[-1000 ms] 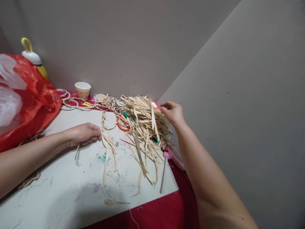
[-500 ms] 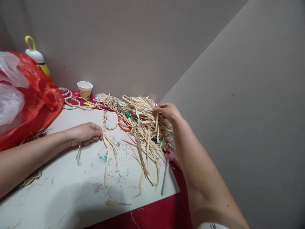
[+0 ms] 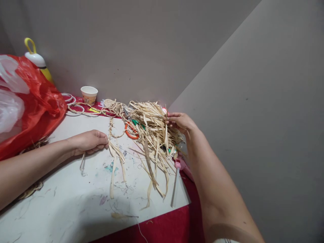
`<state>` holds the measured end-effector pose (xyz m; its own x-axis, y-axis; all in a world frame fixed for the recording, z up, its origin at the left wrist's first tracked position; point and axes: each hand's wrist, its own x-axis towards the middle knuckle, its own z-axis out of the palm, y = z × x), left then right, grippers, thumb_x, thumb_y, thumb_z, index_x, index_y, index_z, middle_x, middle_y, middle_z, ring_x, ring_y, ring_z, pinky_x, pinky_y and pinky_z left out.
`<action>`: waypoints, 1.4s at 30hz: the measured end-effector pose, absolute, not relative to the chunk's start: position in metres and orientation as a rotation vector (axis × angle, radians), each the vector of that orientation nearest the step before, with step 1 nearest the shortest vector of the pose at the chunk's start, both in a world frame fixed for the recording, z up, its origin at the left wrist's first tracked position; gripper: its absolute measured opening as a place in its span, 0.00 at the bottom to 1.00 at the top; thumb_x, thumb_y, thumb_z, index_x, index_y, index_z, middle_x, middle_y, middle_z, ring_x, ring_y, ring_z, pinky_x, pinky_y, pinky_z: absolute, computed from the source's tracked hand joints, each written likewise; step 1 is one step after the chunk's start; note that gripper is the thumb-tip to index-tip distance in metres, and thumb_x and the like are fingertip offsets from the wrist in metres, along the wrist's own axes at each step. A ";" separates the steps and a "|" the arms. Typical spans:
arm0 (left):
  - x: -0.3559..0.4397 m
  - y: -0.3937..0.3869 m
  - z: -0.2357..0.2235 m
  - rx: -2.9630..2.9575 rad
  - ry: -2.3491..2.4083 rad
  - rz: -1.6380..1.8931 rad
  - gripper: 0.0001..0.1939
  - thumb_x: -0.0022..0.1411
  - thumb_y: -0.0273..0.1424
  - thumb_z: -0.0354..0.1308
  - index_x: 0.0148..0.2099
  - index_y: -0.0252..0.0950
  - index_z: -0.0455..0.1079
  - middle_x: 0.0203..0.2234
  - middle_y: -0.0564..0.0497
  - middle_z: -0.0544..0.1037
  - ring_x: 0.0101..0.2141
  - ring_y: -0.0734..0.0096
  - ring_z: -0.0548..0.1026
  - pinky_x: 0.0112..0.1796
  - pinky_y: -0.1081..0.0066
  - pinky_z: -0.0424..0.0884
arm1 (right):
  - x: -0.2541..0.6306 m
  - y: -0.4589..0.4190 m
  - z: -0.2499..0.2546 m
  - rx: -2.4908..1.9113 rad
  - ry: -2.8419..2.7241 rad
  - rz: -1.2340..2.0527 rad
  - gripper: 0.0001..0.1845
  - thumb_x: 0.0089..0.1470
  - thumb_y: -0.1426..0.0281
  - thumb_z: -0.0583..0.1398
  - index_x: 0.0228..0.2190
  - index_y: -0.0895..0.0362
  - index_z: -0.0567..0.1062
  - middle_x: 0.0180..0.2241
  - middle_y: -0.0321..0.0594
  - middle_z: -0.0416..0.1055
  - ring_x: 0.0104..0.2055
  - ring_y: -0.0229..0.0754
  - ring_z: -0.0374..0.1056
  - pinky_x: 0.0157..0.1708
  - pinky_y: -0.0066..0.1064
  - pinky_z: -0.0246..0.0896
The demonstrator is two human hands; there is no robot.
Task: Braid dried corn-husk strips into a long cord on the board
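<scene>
My left hand point(image 3: 95, 141) is closed, pinching a braided cord of dried straw point(image 3: 110, 130) where loose strips point(image 3: 114, 162) fan out toward me. The cord runs back across the white board. Over the right side of the pile of dried straw strips point(image 3: 152, 121), my right hand point(image 3: 181, 121) pinches a single strip of straw point(image 3: 166, 131) that hangs down from the fingers. Orange-handled scissors point(image 3: 131, 131) lie against the pile's left edge. Something with a green handle point(image 3: 138, 125) is partly buried there.
A paper cup point(image 3: 89, 94) and coiled white tubing point(image 3: 73, 109) stand near the wall. At left are a red plastic bag point(image 3: 43, 101) and a yellow-and-white bottle point(image 3: 36, 60). A pink-capped clear stick point(image 3: 176, 182) lies on the white board point(image 3: 76, 202), by its right edge.
My right hand has moved slightly right and down with the straw strip between its fingers. My left hand stays on the cord.
</scene>
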<state>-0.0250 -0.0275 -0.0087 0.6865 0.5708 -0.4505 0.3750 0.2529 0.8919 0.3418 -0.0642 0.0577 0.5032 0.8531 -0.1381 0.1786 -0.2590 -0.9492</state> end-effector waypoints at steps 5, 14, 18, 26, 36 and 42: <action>-0.023 -0.028 -0.008 1.366 0.895 0.157 0.09 0.57 0.32 0.52 0.28 0.32 0.67 0.14 0.59 0.57 0.12 0.86 0.48 0.13 0.80 0.41 | 0.347 -0.057 0.054 -1.698 -0.859 0.768 0.06 0.47 0.80 0.63 0.23 0.61 0.71 0.14 0.34 0.69 0.14 0.29 0.62 0.14 0.18 0.59; -0.024 -0.029 -0.005 1.373 0.912 0.163 0.09 0.56 0.33 0.54 0.27 0.33 0.66 0.14 0.60 0.57 0.13 0.86 0.48 0.13 0.80 0.42 | 0.357 -0.059 0.061 -1.709 -0.850 0.906 0.07 0.41 0.83 0.66 0.23 0.62 0.74 0.16 0.35 0.70 0.15 0.29 0.63 0.17 0.20 0.62; -0.024 -0.029 -0.006 1.365 0.905 0.162 0.10 0.57 0.34 0.53 0.28 0.33 0.66 0.13 0.60 0.57 0.12 0.86 0.48 0.13 0.80 0.41 | 0.363 -0.064 0.063 -1.673 -0.859 0.878 0.09 0.41 0.81 0.66 0.21 0.61 0.71 0.14 0.32 0.67 0.13 0.27 0.59 0.15 0.18 0.59; -0.025 -0.028 -0.006 1.380 0.886 0.152 0.09 0.57 0.33 0.52 0.28 0.33 0.66 0.13 0.60 0.56 0.13 0.86 0.47 0.13 0.80 0.41 | 0.358 -0.062 0.057 -1.572 -0.868 0.879 0.14 0.40 0.74 0.69 0.21 0.59 0.66 0.14 0.31 0.65 0.15 0.28 0.60 0.15 0.18 0.56; -0.024 -0.028 -0.004 1.375 0.891 0.143 0.09 0.58 0.32 0.52 0.28 0.33 0.66 0.13 0.60 0.56 0.12 0.87 0.47 0.13 0.79 0.41 | 0.343 -0.059 0.059 -1.484 -0.875 1.014 0.17 0.33 0.74 0.71 0.21 0.59 0.67 0.14 0.29 0.63 0.16 0.28 0.57 0.15 0.19 0.53; -0.025 -0.028 -0.004 1.363 0.880 0.145 0.09 0.58 0.33 0.52 0.28 0.33 0.66 0.13 0.61 0.56 0.12 0.86 0.47 0.13 0.79 0.40 | 0.339 -0.059 0.059 -1.446 -0.900 0.976 0.19 0.34 0.72 0.71 0.20 0.58 0.65 0.13 0.27 0.60 0.16 0.28 0.55 0.16 0.20 0.51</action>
